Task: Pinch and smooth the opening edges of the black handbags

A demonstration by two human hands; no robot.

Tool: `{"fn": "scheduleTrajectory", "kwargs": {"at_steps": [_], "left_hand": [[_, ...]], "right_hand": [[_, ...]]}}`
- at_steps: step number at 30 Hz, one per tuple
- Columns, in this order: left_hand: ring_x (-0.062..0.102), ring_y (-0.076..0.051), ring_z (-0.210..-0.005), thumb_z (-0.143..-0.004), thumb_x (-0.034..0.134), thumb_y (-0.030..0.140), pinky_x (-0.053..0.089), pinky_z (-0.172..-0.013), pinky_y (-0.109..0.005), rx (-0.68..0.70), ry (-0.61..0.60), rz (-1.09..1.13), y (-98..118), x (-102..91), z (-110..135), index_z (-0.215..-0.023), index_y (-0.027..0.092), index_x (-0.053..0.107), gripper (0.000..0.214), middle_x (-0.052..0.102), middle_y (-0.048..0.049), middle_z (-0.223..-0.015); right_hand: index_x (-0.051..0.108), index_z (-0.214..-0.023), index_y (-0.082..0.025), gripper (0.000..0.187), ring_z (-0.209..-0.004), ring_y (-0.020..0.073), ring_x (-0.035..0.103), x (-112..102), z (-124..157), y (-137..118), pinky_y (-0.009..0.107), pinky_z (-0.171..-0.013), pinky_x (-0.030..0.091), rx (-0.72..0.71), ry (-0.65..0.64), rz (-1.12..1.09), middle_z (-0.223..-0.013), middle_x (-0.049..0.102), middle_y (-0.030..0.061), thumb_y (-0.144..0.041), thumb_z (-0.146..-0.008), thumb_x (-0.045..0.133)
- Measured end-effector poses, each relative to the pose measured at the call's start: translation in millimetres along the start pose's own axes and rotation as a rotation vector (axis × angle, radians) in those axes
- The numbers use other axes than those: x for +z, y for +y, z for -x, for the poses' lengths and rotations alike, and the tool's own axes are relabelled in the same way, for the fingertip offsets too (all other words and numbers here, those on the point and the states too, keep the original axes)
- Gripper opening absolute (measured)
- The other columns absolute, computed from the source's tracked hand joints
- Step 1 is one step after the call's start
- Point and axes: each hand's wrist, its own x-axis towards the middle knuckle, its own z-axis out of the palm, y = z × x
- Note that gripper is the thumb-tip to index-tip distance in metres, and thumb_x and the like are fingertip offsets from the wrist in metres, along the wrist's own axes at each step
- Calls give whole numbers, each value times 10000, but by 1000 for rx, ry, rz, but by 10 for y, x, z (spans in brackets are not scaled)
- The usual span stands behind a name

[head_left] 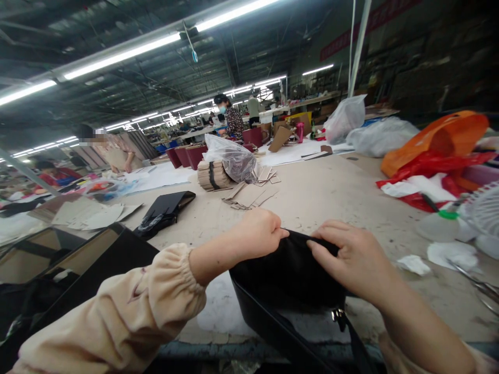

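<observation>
A black bag (257, 306) stands at the table's near edge with its mouth facing me and its dark lining showing. My left hand (259, 234) is closed, pinching the far rim of the bag between thumb and fingers. On the same rim, a little to the right, my right hand (351, 252) grips the edge with its thumb inside and its fingers over the outside. A metal buckle (338, 314) with a black strap hangs at the bag's right side. The bag's outer far side is hidden.
Black box-like bag pieces (105, 254) stand at the left, with a folded black bag (166, 208) beyond them. Cardboard pieces (249, 195) lie mid-table. Scissors (481, 283), a white fan (485, 210) and an orange bag (436, 140) are at right. Two people work across the tables.
</observation>
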Motion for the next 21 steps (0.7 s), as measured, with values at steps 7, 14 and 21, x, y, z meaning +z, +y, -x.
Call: {"fn": "scheduleTrajectory", "kwargs": {"at_steps": [7,14,21], "left_hand": [[509,-150,-596,-862,481,365,316,-565,-269,21,9,19,6,19,43,-672,163,671,336,675,-63,-697],[502,-130,-593,-855,507,378,333,-570,-252,35,6,108,-46,4,64,-648,163,657,335,652,-34,-663],[510,-102,-598,-795,620,394,357,-583,-215,55,-12,242,-235,-71,145,-663,154,671,279,634,6,-643]], "right_hand": [[693,-829,-209,202,-798,204,607,30,-15,-109,399,-879,415,-53,-2,117,-831,679,40,-323,-856,529],[675,-734,-218,226,-737,179,615,111,-51,-142,421,-978,362,-51,25,245,-732,668,15,-275,-887,519],[659,-699,-219,258,-712,185,581,107,-80,-92,371,-855,413,-47,-2,245,-698,645,23,-291,-890,502]]}}
